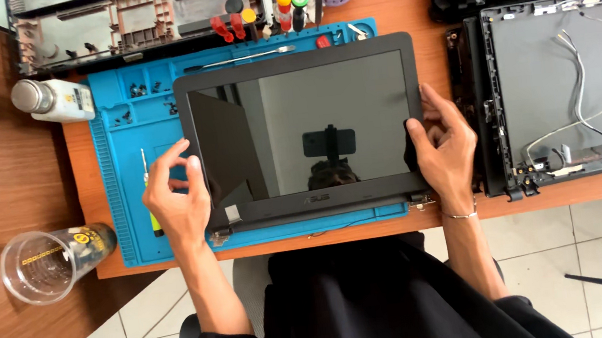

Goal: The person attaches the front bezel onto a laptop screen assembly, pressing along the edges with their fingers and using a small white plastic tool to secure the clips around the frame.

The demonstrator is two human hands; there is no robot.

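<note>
I see the screen (302,128) flat on the blue mat (119,177), between my hands: left hand (175,195) grips its left edge, right hand (445,148) its right edge.

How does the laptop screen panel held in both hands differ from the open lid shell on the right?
The screen panel carries a glossy dark display inside its bezel; the lid shell is bare grey inside with loose cables. The panel lies on the blue mat, gripped by left hand and right hand; the shell lies untouched on wood. Both are black-framed rectangles.
</note>
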